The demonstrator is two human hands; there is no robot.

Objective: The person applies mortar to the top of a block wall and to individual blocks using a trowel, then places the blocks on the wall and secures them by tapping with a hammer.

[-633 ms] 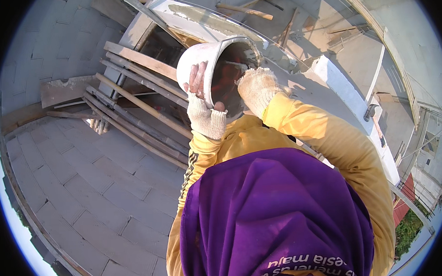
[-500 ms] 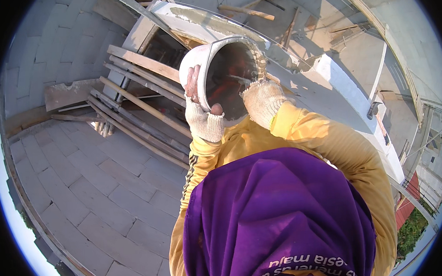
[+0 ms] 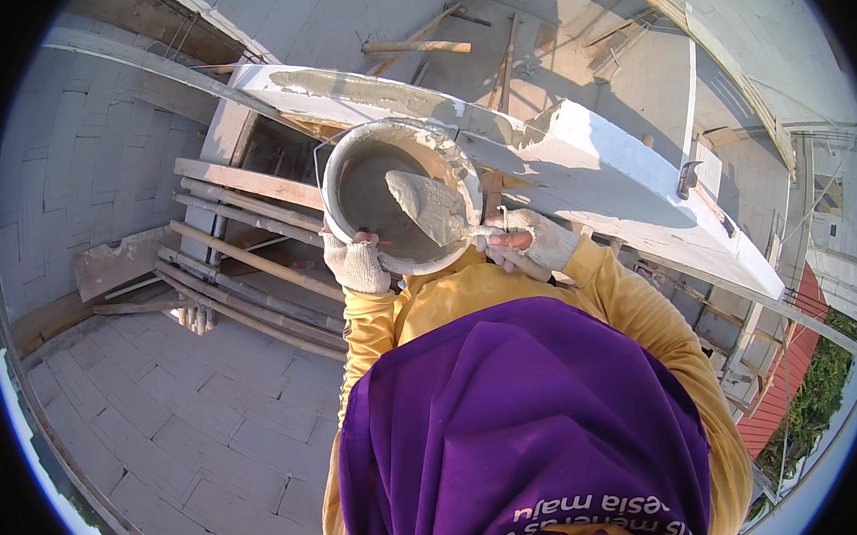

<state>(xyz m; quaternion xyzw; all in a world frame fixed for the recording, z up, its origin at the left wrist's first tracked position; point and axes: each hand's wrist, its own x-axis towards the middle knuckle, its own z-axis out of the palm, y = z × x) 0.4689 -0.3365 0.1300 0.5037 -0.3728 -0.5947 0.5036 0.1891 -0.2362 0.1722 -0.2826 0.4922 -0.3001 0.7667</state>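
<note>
A round white bucket [image 3: 462, 164], its rim crusted with grey mortar, is held in front of my chest with its mouth facing up. My left hand [image 3: 358, 263], in a cream knitted glove with bare fingertips, grips the bucket's near left side. Grey wet mortar [image 3: 362, 179] lies inside. My right hand [image 3: 532, 239], gloved the same way, is closed round the handle of a trowel [image 3: 428, 206]. The trowel's blade, coated in mortar, lies over the bucket's mouth and points to the far left.
Beyond the bucket runs a white wall top [image 3: 625, 178] with a strip of fresh mortar [image 3: 373, 86]. A hammer [image 3: 688, 179] rests on it at the right. Wooden poles and planks [image 3: 253, 184] extend to the left, above a grey block wall [image 3: 186, 412].
The bucket has gone from tilted on its side to mouth up. My right hand has moved from the bucket's rim to its near right, and the trowel blade now shows above the mouth.
</note>
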